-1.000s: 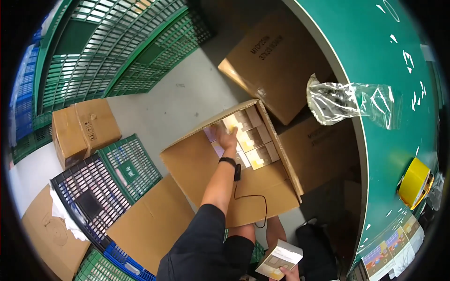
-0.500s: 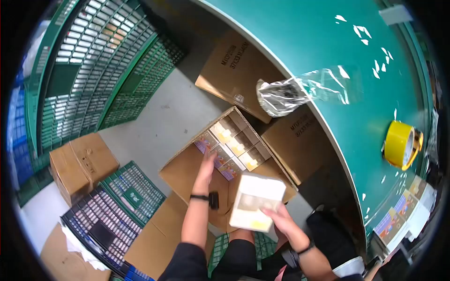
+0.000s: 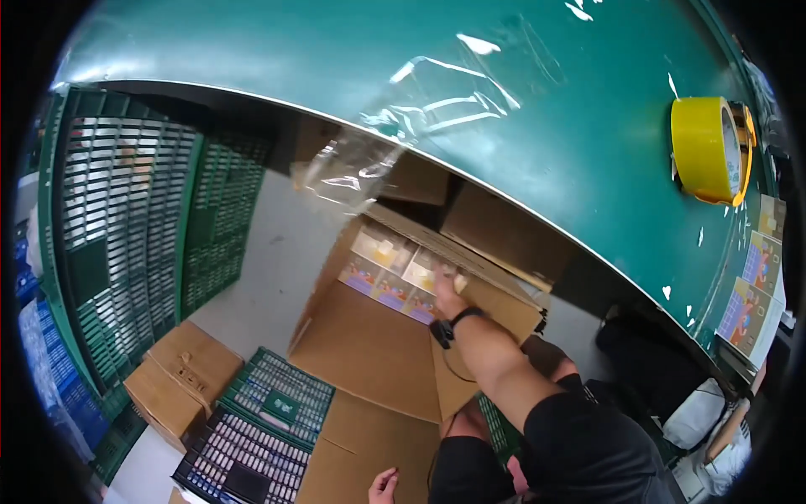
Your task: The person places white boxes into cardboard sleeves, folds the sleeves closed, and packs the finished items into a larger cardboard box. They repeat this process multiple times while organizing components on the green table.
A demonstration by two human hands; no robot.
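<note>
Small boxes [image 3: 391,291] line a carton [image 3: 378,340] between crates [image 3: 280,405] and table [image 3: 588,176], grip of left hand [image 3: 384,486] and right hand [image 3: 448,287] unclear.

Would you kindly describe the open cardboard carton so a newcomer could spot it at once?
Find the big green tabletop sweeping across the top of the picture. Just below its edge, near the middle, sits a brown carton with the right hand inside it. Unlike the closed carton at lower left, it is open, showing small printed boxes packed side by side.
</note>
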